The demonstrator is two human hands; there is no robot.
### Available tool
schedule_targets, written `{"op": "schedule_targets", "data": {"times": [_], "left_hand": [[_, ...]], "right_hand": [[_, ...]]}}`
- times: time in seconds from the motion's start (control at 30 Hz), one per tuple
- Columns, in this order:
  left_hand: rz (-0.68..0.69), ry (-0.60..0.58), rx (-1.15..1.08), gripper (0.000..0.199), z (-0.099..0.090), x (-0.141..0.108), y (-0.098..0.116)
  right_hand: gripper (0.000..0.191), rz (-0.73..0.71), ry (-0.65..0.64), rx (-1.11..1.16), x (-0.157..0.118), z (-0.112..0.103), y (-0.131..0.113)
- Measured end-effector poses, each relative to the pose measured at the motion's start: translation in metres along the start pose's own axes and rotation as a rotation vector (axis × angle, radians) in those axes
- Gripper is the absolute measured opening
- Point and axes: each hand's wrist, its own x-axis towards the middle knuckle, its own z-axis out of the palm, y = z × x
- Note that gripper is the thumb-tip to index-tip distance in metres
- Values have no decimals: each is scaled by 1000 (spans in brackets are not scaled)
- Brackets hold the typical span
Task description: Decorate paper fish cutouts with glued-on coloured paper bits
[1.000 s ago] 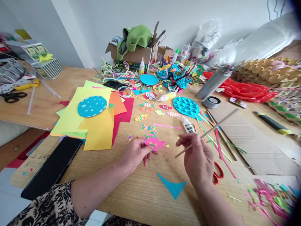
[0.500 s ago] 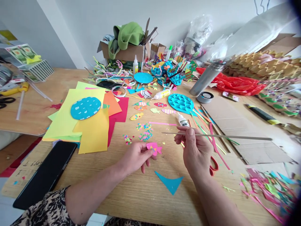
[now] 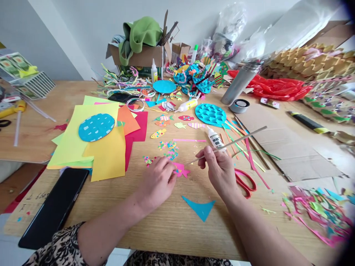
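Scissors (image 3: 251, 188), white bottle (image 3: 216, 139) near right hand (image 3: 221, 170)

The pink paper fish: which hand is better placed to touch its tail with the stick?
Probably the right hand: it holds the thin stick, whose tip appears near the tail of the pink paper fish. The left hand covers the other end.

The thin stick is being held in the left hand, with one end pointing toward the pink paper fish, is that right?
Not quite: the head view shows the right hand holding the thin stick. One end does point toward the pink paper fish.
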Motion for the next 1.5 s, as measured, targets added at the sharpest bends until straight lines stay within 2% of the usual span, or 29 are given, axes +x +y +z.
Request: {"op": "schedule_targets", "data": {"times": [0.17,0.33,0.63,0.7,0.77,0.83,0.9,1.07,1.13,1.3,1.5], "left_hand": [[119,-8,35,7,4,1,-2],[166,7,50,9,6,1,-3],[190,11,82,14,8,0,-2],[193,1,89,15,8,0,-2],[191,-10,97,15,8,0,-2],[190,-18,108,14,7,-1,-3],[189,-22,114,14,7,-1,-3],[195,-67,146,15,2,0,-3],[200,-98,174,16,-1,2,-3],[239,-197,190,17,-8,3,-5],[264,-215,156,26,-12,-4,-6]], "right_hand": [[42,-35,-83,7,3,-1,7],[31,-179,-189,-46,6,-12,6],[23,-486,-338,-474,11,-22,-6],[27,-537,-311,-563,13,-26,-8],[30,-560,-224,-644,14,-31,-12],[30,-555,-165,-689,17,-35,-17],[28,-517,-201,-694,21,-36,-23],[21,-270,-501,-793,22,-21,-23],[17,-224,-616,-861,20,-10,-20],[19,-256,-767,-1054,13,10,-22],[17,-324,-812,-1267,9,19,-25]]}}
